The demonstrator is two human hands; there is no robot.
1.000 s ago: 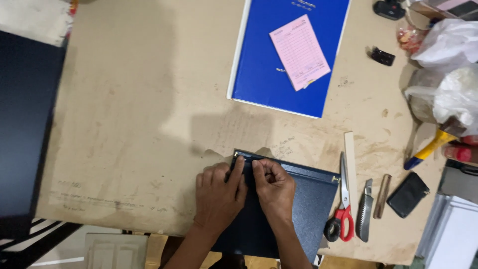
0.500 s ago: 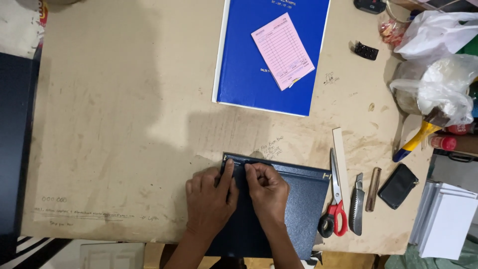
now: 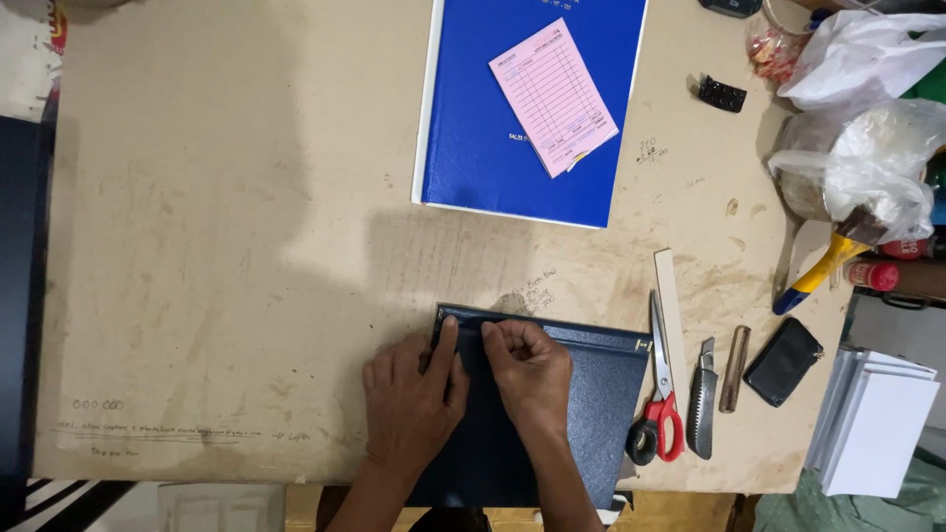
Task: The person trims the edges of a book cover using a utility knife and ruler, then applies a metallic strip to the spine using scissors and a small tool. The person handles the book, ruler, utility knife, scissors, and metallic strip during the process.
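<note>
A dark navy book cover (image 3: 591,414) lies flat at the near edge of a worn beige table (image 3: 246,246). My left hand (image 3: 414,399) rests flat on its left part, the index finger stretched along the left edge up to the top corner. My right hand (image 3: 527,369) sits beside it with fingers curled, the fingertips pressing on the cover's top edge. Neither hand holds a tool.
A blue book (image 3: 493,128) with a pink form sheet (image 3: 552,96) lies further back. Right of the cover are red-handled scissors (image 3: 660,394), a wooden ruler (image 3: 673,315), a utility knife (image 3: 702,399), a brown stick (image 3: 734,369) and a black pouch (image 3: 783,362). Plastic bags (image 3: 857,128) and white booklets (image 3: 877,419) crowd the right side.
The hands stay on the cover's top left edge with barely any shift of the fingers. The whole scene has slid slightly in view as my head moved.
</note>
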